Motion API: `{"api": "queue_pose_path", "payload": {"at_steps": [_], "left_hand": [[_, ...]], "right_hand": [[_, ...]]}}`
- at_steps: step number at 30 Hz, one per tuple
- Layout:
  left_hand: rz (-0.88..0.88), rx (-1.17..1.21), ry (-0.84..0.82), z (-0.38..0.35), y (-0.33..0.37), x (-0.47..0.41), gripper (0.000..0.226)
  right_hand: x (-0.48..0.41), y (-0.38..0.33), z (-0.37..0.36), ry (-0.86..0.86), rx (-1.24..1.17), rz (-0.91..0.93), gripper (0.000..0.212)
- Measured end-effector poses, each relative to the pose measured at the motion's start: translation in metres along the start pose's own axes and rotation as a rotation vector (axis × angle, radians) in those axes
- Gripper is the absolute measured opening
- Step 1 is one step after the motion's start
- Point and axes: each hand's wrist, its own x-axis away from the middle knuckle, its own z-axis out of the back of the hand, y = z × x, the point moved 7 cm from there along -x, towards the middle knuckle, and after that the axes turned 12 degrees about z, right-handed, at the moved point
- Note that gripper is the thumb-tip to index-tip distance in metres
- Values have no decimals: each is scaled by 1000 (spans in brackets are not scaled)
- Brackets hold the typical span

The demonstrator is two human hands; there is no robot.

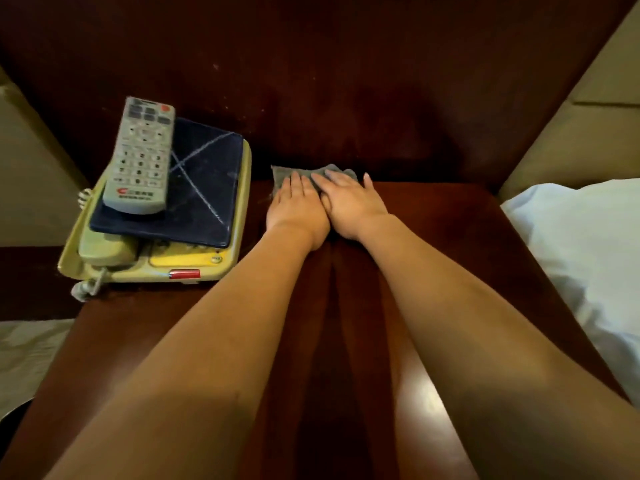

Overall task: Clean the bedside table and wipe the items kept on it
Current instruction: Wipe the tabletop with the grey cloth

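- Wood, dark red-brown and glossy, makes the table (450, 244); a dark back panel (346, 81) rises behind its far edge.
- Grey cloth (282, 174) lies bunched on the table at that far edge, about 12 o'clock from the frame's centre; both hands cover most of it.
- Left hand (298, 202) lies flat on the cloth, fingers straight and together, pointing to 12 o'clock; it presses and grasps nothing.
- Right hand (349, 202) lies flat too, released, fingers aimed at 11 o'clock, thumb spread toward 1 o'clock; its inner edge touches the left hand.
- Phone (156, 268), yellow-green, sits at 9 o'clock of the hands, just beside the left one; its handset rests in the cradle at the 7 o'clock corner.
- Dark blue pad (201, 195) with pale crossed lines lies on the phone; grey remote (142, 157) lies on the pad's 10 o'clock part, its top overhanging.
- White pillow (571, 237) shows at 3 o'clock, beside the table.
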Motion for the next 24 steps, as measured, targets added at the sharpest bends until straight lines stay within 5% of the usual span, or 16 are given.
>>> {"api": "queue_pose_path", "payload": {"at_steps": [24], "left_hand": [[-220, -320, -153, -37, -42, 239, 61]], "right_hand": [[240, -112, -23, -254, -43, -131, 55]]}}
